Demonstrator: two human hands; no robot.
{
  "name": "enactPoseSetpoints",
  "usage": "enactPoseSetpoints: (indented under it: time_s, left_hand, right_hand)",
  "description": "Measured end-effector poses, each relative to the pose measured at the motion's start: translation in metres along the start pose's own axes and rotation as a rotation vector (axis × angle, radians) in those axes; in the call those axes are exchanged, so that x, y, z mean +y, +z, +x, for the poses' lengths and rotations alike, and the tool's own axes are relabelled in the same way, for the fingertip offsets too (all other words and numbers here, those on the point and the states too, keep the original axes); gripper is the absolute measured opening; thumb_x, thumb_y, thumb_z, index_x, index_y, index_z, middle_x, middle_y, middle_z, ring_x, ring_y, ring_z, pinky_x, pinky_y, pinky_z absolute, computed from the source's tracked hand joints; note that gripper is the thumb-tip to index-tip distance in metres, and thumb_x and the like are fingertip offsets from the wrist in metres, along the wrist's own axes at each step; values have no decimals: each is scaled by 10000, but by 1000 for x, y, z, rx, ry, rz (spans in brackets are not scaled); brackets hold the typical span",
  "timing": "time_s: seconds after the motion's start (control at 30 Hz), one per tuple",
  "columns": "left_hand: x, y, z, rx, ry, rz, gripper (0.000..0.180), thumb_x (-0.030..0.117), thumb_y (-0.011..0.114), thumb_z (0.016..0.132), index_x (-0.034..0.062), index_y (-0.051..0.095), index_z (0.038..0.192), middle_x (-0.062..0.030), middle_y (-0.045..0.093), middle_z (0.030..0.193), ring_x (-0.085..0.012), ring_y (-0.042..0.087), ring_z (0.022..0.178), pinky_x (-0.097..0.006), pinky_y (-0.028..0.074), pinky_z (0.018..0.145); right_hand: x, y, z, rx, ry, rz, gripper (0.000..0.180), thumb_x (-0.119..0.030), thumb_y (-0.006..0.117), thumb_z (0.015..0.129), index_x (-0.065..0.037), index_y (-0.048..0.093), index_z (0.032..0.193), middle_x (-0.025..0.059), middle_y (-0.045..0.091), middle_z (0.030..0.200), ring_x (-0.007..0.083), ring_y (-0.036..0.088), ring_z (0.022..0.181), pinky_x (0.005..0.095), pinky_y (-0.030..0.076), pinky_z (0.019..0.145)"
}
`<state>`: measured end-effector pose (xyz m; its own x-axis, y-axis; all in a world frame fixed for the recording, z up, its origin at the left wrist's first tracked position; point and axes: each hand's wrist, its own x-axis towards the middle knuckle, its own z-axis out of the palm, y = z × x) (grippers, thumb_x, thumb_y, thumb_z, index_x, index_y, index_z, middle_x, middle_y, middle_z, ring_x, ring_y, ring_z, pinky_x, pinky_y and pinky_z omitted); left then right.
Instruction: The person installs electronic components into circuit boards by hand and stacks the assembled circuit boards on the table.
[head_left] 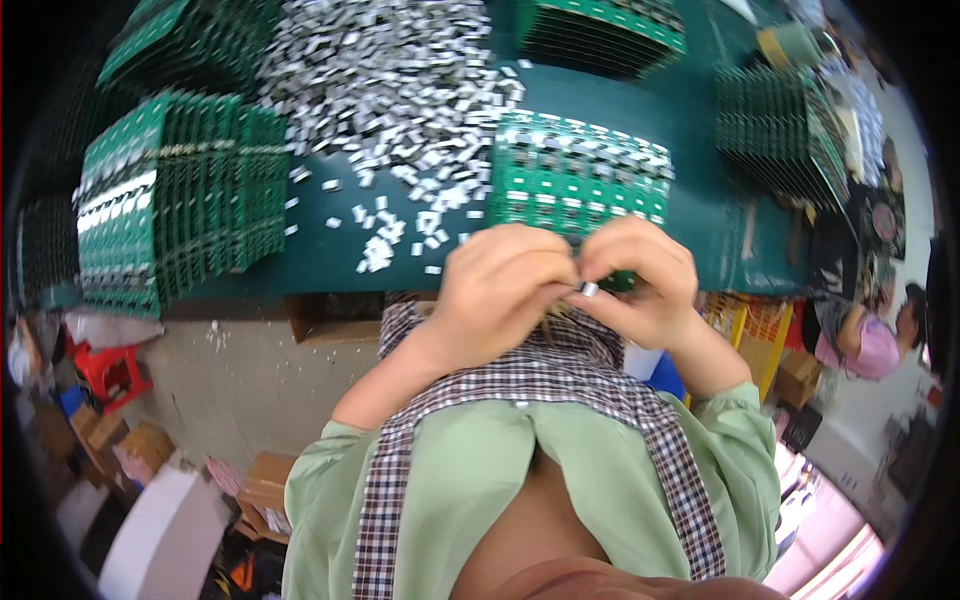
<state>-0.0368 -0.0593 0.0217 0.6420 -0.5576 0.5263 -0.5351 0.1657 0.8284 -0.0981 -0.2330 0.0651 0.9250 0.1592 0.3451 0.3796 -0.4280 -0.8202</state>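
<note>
At edge of dark-green worktop (pixel 320 252), right hand (pixel 652 272) is pinching silver-white rectangular piece (pixel 588 289) between fingers, apparently for fine control; left hand (pixel 505 288) is bunching fingers alongside, hold unclear.

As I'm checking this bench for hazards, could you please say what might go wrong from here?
The small silvery rectangular part between the bare left hand and right hand might slip and drop past the dark green tabletop. Strays from the loose heap of white rectangular pieces, close beside the green circuit panel, could catch under it.
</note>
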Motion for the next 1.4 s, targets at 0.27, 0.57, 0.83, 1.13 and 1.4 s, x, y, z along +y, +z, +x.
enactPoseSetpoints:
  time_s: [0.27, 0.57, 0.83, 1.13, 1.4]
  left_hand:
    - [3, -1, -2, -3, 44, -26, 206, 34, 715, 663, 65, 595, 828, -61, 603, 850, -242, 604, 718, -332, 477, 627]
    - [0, 1, 1, 96, 100, 48, 227, -16, 734, 661, 17, 663, 875, -84, 658, 838, -230, 633, 686, -286, 498, 585]
    - [1, -1, 1, 117, 128, 216, 203, -15, 734, 615, 24, 652, 796, -73, 626, 768, -227, 619, 651, -296, 488, 553]
    - [-19, -40, -3, 112, -387, 774, 191, -20, 616, 793, -7, 611, 983, -120, 591, 970, -263, 576, 849, -343, 464, 726]
    - [-25, -43, -8, 57, -458, 820, 182, 13, 638, 783, 13, 605, 962, -105, 582, 893, -290, 562, 846, -383, 449, 739]
  right_hand:
    - [-10, 2, -11, 68, 26, -18, 250, 7, 785, 646, -7, 635, 845, 108, 657, 816, 209, 647, 717, 277, 524, 612]
    - [-10, 2, -7, 111, -40, -197, 251, 29, 771, 633, -7, 639, 843, 107, 660, 819, 211, 654, 710, 282, 532, 607]
    - [-4, 10, -12, 178, -132, -330, 258, -28, 778, 647, -33, 642, 866, 91, 654, 811, 220, 649, 674, 280, 521, 559]
    - [29, -48, -7, 176, 113, -775, 168, -19, 685, 724, -50, 641, 884, 66, 630, 843, 238, 638, 730, 318, 516, 631]
    - [30, -45, -7, 133, 112, -854, 124, -24, 654, 748, -52, 638, 868, 56, 615, 835, 235, 633, 721, 323, 518, 615]
